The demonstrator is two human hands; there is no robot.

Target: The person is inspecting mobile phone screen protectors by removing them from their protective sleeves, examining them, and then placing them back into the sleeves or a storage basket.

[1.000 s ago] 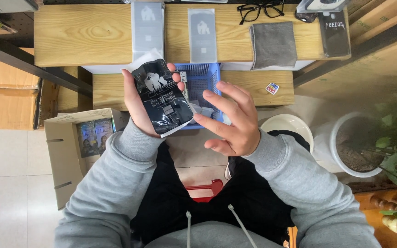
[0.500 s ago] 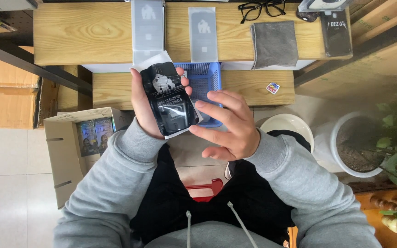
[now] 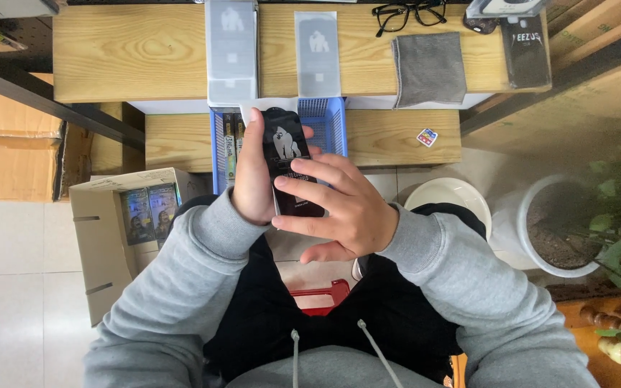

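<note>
Black, with a pale animal figure on it, one flat packet [image 3: 290, 159] is being gripped upright in the left hand [image 3: 253, 176], while the right hand [image 3: 339, 208] is being laid across its lower half, fingers spread; that half is being hidden. Just beyond the hands, one blue basket [image 3: 330, 122] is being partly covered. Farther off, two grey sleeves [image 3: 231, 50], one grey cloth [image 3: 429, 68] and one pair of glasses [image 3: 405, 13] are being left on the wooden bench [image 3: 123, 50].
</note>
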